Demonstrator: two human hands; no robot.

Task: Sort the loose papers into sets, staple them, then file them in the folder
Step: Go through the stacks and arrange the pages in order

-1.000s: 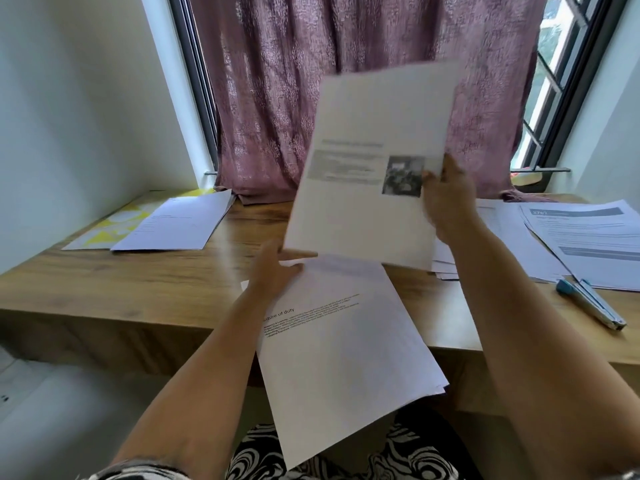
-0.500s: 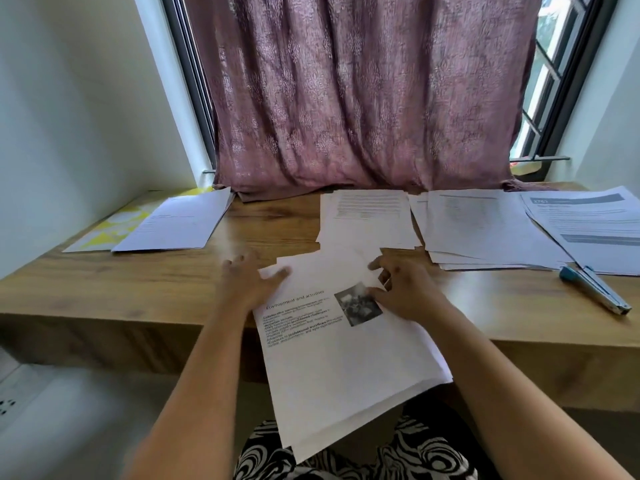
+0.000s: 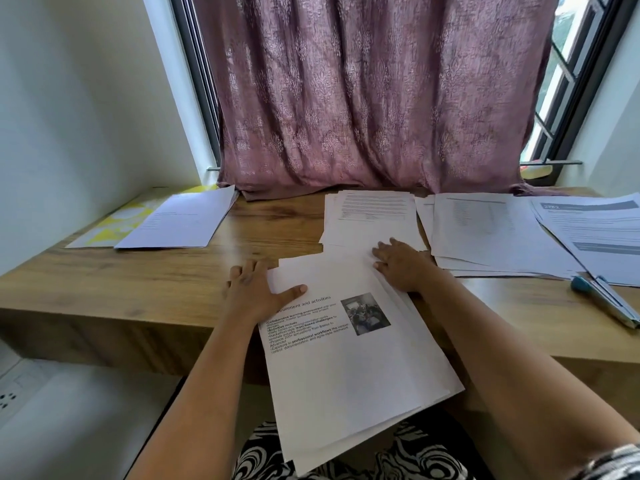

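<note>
Loose white printed papers [image 3: 349, 368], a fanned stack with a top sheet bearing black text and a small photograph, lie partly on the wooden desk [image 3: 104, 278] and overhang its near edge toward the person's lap. Left hand [image 3: 252, 292]: grip flat and open, fingers spread on the desk just off the stack's left edge, thumb pressing the top sheet's upper left corner; nothing pinched. Right hand [image 3: 401, 265]: grip likewise open, palm down, fingers extended and resting on the stack's upper right corner, where that corner meets a second white text-printed pile [image 3: 374, 216] just beyond the fingertips. Right of the right grip, touching or nearly so, a third wide spread of white sheets [image 3: 485, 230]; further right of that, sheets with grey-blue header bands [image 3: 595, 230]. A teal-and-grey stapler [image 3: 606, 301] lies on the desk right of the right forearm, well apart from the grip. Far left of the left grip, a white stapled-looking set [image 3: 180, 220] rests on a yellow-and-white patterned folder [image 3: 114, 223]; whether it is stapled cannot be told. Behind all piles hangs a mauve patterned curtain [image 3: 374, 91].
</note>
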